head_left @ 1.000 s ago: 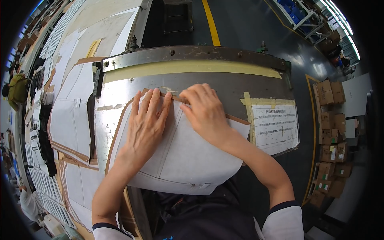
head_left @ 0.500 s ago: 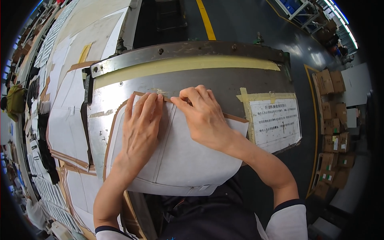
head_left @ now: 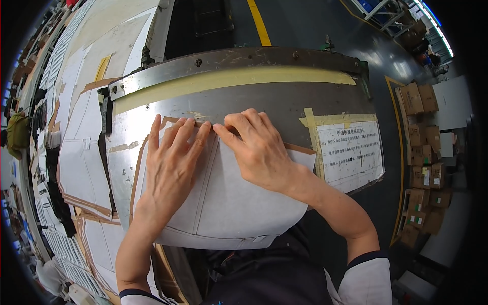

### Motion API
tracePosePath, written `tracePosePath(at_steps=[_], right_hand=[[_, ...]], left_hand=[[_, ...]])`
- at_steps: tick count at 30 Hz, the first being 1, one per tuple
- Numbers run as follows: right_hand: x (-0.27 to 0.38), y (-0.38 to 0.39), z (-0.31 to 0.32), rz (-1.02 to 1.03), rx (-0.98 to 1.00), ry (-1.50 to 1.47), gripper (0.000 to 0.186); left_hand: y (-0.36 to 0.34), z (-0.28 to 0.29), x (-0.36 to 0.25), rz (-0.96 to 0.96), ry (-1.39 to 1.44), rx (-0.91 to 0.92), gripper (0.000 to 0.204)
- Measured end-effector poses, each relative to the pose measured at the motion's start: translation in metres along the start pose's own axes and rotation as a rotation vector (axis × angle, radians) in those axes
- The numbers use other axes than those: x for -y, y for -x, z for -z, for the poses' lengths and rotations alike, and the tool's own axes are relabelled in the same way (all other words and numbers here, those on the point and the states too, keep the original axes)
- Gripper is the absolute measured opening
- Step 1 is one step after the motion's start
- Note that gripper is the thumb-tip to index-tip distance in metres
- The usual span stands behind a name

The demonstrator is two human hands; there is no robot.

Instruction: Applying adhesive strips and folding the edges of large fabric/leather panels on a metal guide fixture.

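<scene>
A white sheet-like panel (head_left: pixel 244 208) with a brown edge strip lies on a grey metal plate (head_left: pixel 264 96), its near end reaching toward my body. Seams run down the panel, and a small tab shows by its near edge. My left hand (head_left: pixel 170 162) rests on the panel's left part, fingers stretched out and spread, tips at the far brown edge. Beside it, my right hand (head_left: pixel 256 147) has curled fingers, with thumb and forefinger closed on that same edge near the middle. The edge under its fingers is partly hidden.
A metal bar (head_left: pixel 229 61) spans the plate's far side, with yellow tape (head_left: pixel 239 79) along it. A taped printed sheet (head_left: pixel 351 150) lies at the right. Similar white panels (head_left: pixel 81 162) are stacked at the left. Cardboard boxes (head_left: pixel 419 157) stand on the right.
My left hand has shifted slightly left and its fingers have spread wider. The right hand stays at nearly the same place on the panel's edge.
</scene>
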State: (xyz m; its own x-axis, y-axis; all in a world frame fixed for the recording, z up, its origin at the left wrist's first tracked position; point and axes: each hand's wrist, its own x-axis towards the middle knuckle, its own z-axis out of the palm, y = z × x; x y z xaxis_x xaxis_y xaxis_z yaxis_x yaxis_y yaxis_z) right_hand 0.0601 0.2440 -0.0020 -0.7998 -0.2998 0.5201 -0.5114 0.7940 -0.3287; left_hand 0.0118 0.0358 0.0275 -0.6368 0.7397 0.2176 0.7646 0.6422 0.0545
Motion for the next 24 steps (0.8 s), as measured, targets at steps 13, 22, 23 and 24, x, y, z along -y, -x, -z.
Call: tracePosePath(at_steps=[13, 22, 23, 24], right_hand=[[0.0011, 0.0015, -0.0021, -0.032, -0.026, 0.001, 0.038], [0.0025, 0.0020, -0.0005, -0.071, -0.033, 0.006, 0.032], [0.0025, 0.0016, 0.0002, -0.076, -0.039, 0.006, 0.031], [0.0030, 0.0013, -0.0001, -0.074, -0.039, 0.004, 0.031]], left_hand=[[0.0032, -0.0037, -0.0056, 0.008, -0.016, 0.000, 0.074], [0.0048, -0.0001, -0.0073, -0.012, -0.006, -0.004, 0.079], [0.0042, 0.0008, -0.0085, 0.000, -0.005, 0.008, 0.081], [0.0044, 0.0013, -0.0099, 0.001, -0.006, 0.008, 0.081]])
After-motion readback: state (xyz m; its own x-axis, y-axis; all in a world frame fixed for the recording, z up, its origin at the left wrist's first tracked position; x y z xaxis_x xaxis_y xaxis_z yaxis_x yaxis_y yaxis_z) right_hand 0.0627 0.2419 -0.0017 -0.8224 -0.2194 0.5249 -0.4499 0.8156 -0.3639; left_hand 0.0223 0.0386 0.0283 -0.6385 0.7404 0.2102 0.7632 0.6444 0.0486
